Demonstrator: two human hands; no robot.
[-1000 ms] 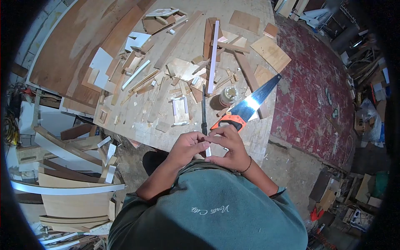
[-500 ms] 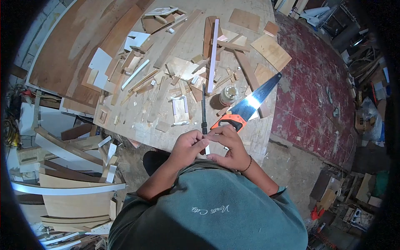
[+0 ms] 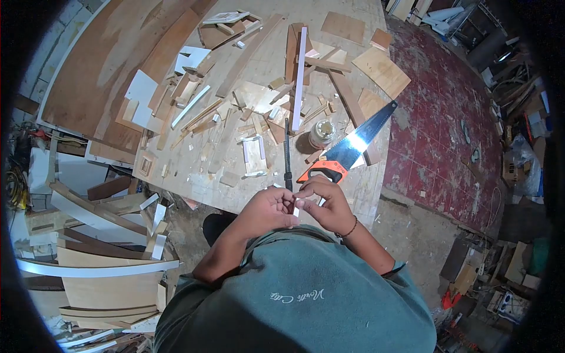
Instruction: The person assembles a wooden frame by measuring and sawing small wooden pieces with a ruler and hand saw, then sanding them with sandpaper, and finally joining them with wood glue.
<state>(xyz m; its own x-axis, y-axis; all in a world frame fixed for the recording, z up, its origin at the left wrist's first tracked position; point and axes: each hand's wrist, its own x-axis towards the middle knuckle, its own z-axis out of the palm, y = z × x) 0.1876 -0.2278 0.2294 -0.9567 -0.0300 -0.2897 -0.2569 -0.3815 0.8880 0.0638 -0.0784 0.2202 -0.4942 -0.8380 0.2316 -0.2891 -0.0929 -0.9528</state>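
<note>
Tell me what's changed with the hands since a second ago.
The left hand's thumb has shifted toward the body along the small white piece; the right hand's thumb has moved away from the body. Nothing was visibly let go. The handsaw and jar stayed put.

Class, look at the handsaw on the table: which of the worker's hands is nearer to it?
Right. The right hand is just below the handle of the handsaw in the view; the left hand is farther, below and to the left of the handle.
</note>
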